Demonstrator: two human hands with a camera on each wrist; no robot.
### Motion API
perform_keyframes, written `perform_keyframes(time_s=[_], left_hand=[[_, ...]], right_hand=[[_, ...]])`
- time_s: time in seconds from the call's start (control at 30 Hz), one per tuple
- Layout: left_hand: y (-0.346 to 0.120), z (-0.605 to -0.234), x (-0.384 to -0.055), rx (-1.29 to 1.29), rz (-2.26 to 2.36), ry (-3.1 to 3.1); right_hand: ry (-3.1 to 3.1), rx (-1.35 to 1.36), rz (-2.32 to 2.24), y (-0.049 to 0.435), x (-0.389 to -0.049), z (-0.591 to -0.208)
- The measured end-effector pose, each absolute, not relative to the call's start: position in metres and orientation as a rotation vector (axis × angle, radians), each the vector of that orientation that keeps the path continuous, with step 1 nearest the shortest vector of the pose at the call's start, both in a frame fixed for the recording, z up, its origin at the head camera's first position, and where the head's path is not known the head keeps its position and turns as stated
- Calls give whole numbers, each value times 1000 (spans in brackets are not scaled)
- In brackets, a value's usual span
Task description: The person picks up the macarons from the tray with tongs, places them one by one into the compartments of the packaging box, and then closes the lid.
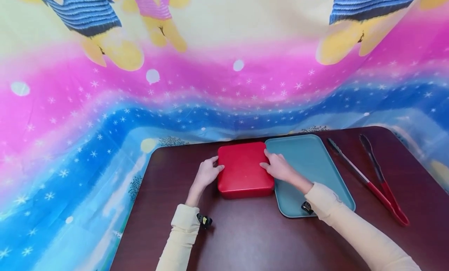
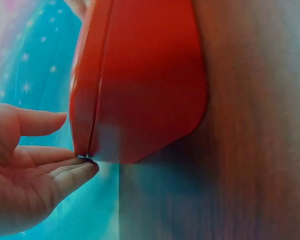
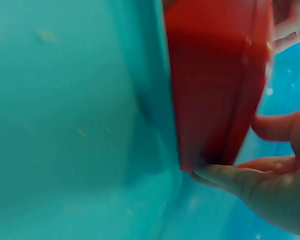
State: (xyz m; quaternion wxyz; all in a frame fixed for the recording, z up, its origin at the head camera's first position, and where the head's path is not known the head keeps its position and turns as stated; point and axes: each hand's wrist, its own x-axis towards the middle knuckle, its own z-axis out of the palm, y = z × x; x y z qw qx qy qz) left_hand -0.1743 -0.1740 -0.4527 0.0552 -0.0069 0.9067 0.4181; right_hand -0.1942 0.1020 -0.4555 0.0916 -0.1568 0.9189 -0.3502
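Note:
A red lidded box (image 1: 245, 168) stands on the dark table between both hands; a seam below its lid shows in the left wrist view. My left hand (image 1: 207, 171) is at its left side. In the left wrist view its straight fingers (image 2: 75, 172) touch the box near the seam, while the thumb stays just off the lid. At the right side my right hand (image 1: 280, 168) pinches the box's far corner. Its thumb (image 3: 272, 127) presses the lid and its fingers reach the side wall in the right wrist view.
A blue-green tray (image 1: 308, 156) lies directly right of the box, partly under my right forearm. Farther right, tongs (image 1: 382, 193) with red handles lie spread on the wooden table (image 1: 245, 236). A patterned curtain (image 1: 210, 84) hangs behind the table's far edge.

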Motion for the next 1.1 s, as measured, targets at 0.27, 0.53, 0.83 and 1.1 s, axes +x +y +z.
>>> perform_keyframes(time_s=[0.27, 0.53, 0.83, 1.1], left_hand=[[-180, -483, -200, 65, 1502, 2732], [-184, -490, -199, 5, 1504, 2806], [-177, -497, -190, -26, 1518, 2788], [-179, -501, -176, -46, 1538, 2782]], right_hand=[[2787, -711, -939, 104, -214, -464], [2844, -790, -793, 101, -212, -472], [2712, -833, -650, 108, -152, -460], [2876, -957, -561, 118, -105, -470]])
